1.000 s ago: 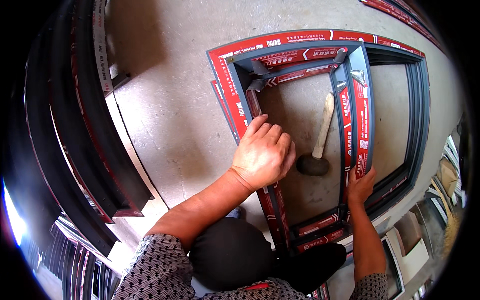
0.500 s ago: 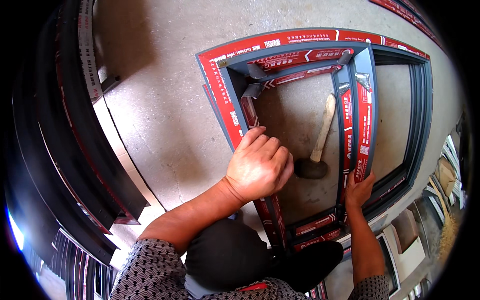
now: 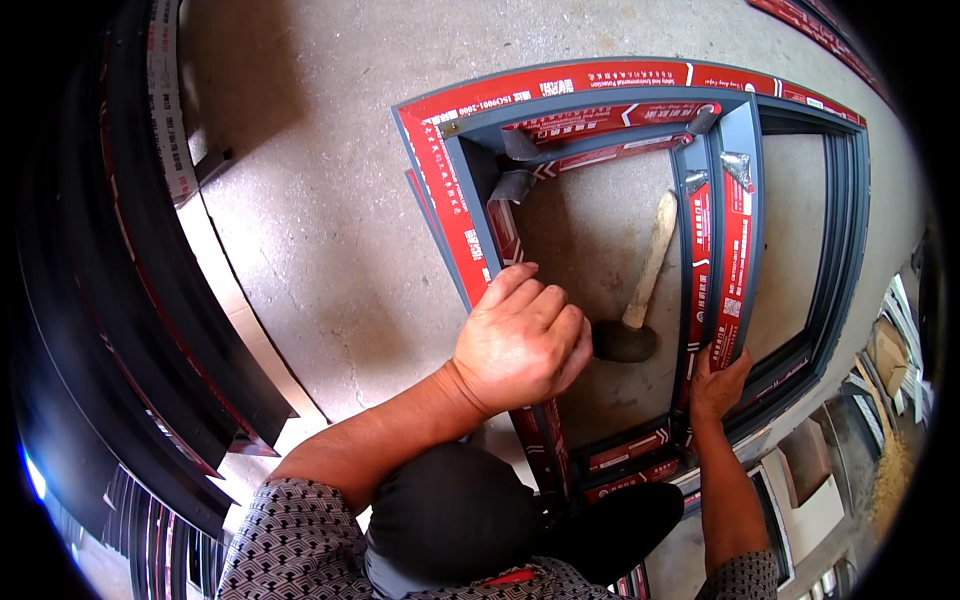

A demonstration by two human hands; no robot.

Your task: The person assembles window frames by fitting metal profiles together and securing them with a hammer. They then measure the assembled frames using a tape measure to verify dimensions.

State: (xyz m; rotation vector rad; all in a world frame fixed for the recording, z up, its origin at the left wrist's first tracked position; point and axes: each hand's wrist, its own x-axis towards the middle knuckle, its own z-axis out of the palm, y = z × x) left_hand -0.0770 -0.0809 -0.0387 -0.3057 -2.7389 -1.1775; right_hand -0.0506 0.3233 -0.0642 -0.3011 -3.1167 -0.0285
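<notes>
A dark grey window frame (image 3: 866, 190) with red protective film lies on the floor before me. My left hand (image 3: 522, 340) is closed over its left rail, knuckles up and thumb toward the inner edge; the palm side is hidden. Farther right, my right hand (image 3: 718, 385) wraps round the near part of the upright divider (image 3: 735, 240), fingers partly hidden behind it. A mallet (image 3: 652, 262) with a pale wooden handle and dark head lies inside the left opening, between my hands, touched by neither. Crumpled silvery film shows at the divider's far end.
Long dark profiles (image 3: 150, 300) stand stacked along the left. More red-filmed profiles (image 3: 815, 35) lie at the far right. Boards and offcuts (image 3: 815, 470) and a yellowish pile (image 3: 893, 470) lie near the right edge. Concrete floor (image 3: 330, 200) spreads between the stack and the frame.
The frame and mallet appear slightly farther right and lower in the picture. Both hands keep their places on the frame, the left hand sitting a little lower in view.
</notes>
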